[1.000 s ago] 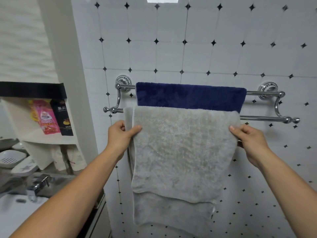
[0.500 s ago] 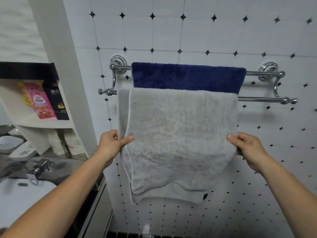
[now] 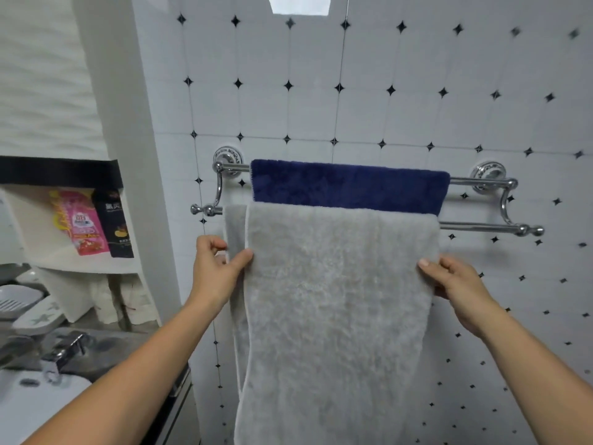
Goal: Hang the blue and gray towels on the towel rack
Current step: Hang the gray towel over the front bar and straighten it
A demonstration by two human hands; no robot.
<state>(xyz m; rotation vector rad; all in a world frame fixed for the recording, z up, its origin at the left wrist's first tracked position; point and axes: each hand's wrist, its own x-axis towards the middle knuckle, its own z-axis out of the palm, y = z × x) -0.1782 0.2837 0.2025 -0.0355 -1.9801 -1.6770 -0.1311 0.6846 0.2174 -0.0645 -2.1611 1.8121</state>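
Head view, bathroom wall: hanging a gray towel (image 3: 337,300) over the front bar of a chrome double towel rack (image 3: 481,227), with both bare hands pinching its side edges a little below the bar. Gripping the towel's left edge with the left hand (image 3: 218,271), thumb pressed on the front face and fingers curled behind the fold. Clamping the right edge with the right hand (image 3: 455,284), thumb on the front, remaining fingers tucked behind the cloth. Draping down past the bottom of the frame, front layer over a back layer showing as a narrow strip along the left side. Already hanging on the rear bar, just behind and above the gray one: a blue towel (image 3: 349,186), only its upper band showing, lower part hidden by the gray cloth. Fixed to a white tiled wall (image 3: 385,117) dotted with small black diamonds, rack ends standing clear of both towels at left and right. Standing at far left, well apart from the rack: a shelf holding a pink packet (image 3: 81,224) beside a black packet (image 3: 115,224), soap dishes (image 3: 22,303) below, and a chrome faucet (image 3: 64,350) over a white basin (image 3: 29,409).
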